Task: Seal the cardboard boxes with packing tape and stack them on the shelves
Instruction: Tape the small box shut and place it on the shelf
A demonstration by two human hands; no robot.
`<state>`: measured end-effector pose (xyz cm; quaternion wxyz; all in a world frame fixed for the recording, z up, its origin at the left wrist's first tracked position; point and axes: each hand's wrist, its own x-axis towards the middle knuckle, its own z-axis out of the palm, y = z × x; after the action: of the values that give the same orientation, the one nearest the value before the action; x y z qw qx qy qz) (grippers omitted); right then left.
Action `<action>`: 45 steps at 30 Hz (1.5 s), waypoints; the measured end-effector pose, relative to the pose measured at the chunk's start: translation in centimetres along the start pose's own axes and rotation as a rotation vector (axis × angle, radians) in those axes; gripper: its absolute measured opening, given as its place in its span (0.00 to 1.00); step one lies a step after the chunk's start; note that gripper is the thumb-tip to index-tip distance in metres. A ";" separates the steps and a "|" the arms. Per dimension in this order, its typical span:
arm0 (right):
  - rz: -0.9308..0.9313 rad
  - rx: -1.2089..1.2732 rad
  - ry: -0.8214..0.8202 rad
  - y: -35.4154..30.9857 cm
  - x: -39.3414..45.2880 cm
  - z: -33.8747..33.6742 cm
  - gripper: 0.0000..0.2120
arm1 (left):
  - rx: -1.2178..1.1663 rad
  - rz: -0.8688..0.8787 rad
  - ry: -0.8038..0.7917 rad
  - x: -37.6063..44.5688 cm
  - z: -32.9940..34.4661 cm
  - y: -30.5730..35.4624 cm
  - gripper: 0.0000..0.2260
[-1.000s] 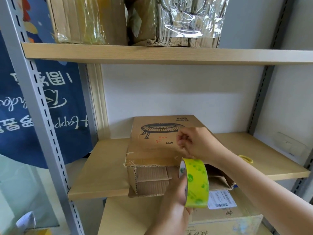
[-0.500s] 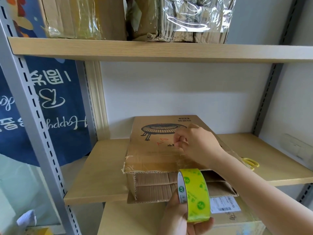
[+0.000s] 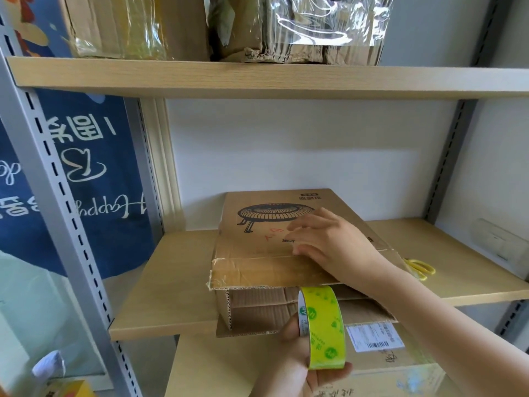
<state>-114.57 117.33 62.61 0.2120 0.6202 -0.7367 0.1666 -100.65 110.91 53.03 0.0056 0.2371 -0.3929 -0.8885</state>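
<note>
Since the earlier frame the right hand (image 3: 329, 245) had uncurled, fingers flat on the cardboard box (image 3: 274, 242) at frame centre; the left hand (image 3: 303, 365) gripped the tape roll (image 3: 322, 328) just below.

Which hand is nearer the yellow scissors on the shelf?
Right. The right hand rests on the cardboard box, just left of the scissors; the left hand grips the tape roll lower down.

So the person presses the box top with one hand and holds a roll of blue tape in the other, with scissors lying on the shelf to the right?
Nearly: the tape roll is yellow-green, not blue, as the head view shows. The left hand grips it, the right hand presses flat on the box, and the yellow scissors lie right of it.
</note>
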 end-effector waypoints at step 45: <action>-0.015 -0.016 -0.144 -0.7 -4.5 -2.3 0.19 | 0.333 0.727 -0.005 1.4 1.4 -0.8 0.07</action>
<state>-112.99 122.17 62.25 0.1647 0.6343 -0.7467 0.1140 -102.34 112.16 52.74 0.2801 0.0783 -0.5899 -0.7533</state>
